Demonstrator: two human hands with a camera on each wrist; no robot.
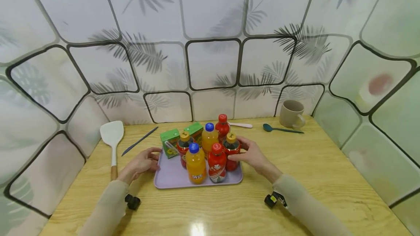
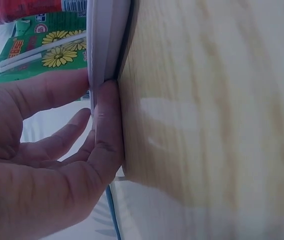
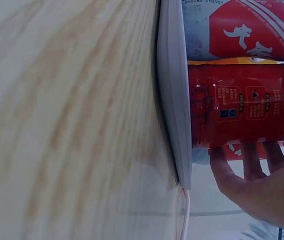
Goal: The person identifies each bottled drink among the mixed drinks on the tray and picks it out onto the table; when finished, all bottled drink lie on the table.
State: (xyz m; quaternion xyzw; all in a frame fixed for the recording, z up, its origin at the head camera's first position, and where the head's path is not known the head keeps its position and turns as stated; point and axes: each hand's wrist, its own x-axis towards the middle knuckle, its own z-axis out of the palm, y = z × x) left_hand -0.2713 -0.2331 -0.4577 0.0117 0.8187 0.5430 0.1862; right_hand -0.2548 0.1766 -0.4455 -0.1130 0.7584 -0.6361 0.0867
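Two pale sleeves (image 1: 106,207) nearest, with a black left wrist camera (image 1: 132,202) and a black right wrist camera (image 1: 271,200) strapped beneath. Just beyond, over the wood-grain table (image 1: 170,210), a lilac tray (image 1: 172,177) bearing six bottles and two cartons.

Toward the tray's near edge, upright and side by side: a blue-capped orange soda bottle (image 1: 196,165) and a red-capped bottle (image 1: 217,163) with a red-and-white label. With the left hand (image 1: 141,162), pinches the tray's left rim, thumb at the edge and a finger tucked under the lip (cannot tell whether slightly lifted there). With the right hand (image 1: 253,156), grips a yellow-capped dark drink bottle (image 1: 231,147) at the tray's right end, thumb on one side, fingers curled on the other.

Farther back on the tray, a second yellow-capped bottle (image 1: 184,150) to the left, another orange soda bottle (image 1: 210,141) in the middle, two green flower-printed cartons (image 1: 170,136) at the back left, another red-capped bottle (image 1: 222,128) rearmost.

Outside the tray, a white spatula (image 1: 113,137) and a dark blue stick (image 1: 140,140) to the left; behind, a pink handle (image 1: 241,125); to the right, a teal spoon (image 1: 283,130) and a beige mug (image 1: 290,114). Farthest, a leaf-patterned wall (image 1: 213,65).
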